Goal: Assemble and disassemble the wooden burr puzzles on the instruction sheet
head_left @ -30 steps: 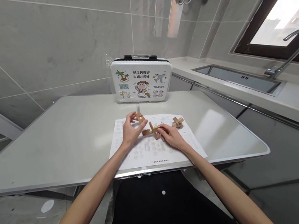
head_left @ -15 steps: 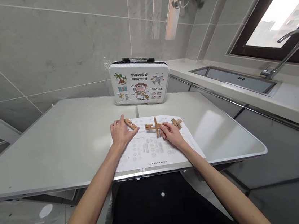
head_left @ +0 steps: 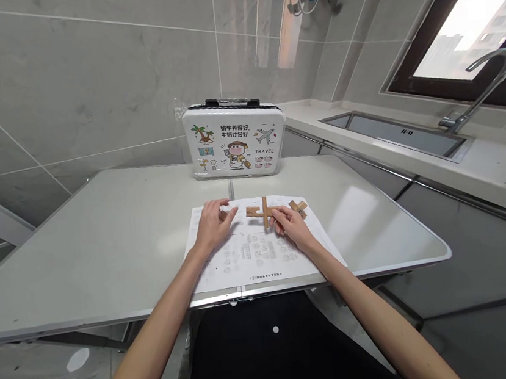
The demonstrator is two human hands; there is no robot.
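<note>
My right hand [head_left: 290, 225] pinches the right end of two crossed wooden burr puzzle pieces [head_left: 254, 211]. One is a notched bar lying sideways, and the other stands across it. To the left, my left hand [head_left: 213, 224] hovers over or rests on the printed sheet [head_left: 263, 268], thumb and fingers apart, with nothing visible between them. What lies under its palm is hidden. Just beyond my right hand, a small cluster of crossed wooden pieces [head_left: 299, 208] lies on the sheet's right side.
A white cartoon-printed case [head_left: 236, 139] stands at the back of the white folding table [head_left: 139, 240], against the tiled wall. On the right is a counter with a sink [head_left: 398, 132] and a curved faucet [head_left: 484, 87]. The table's front edge is close to my body.
My left hand has shifted slightly right and its fingers have curled over; the notched wooden piece beside its thumb is no longer visible. My right hand keeps its hold on the crossed pieces.
</note>
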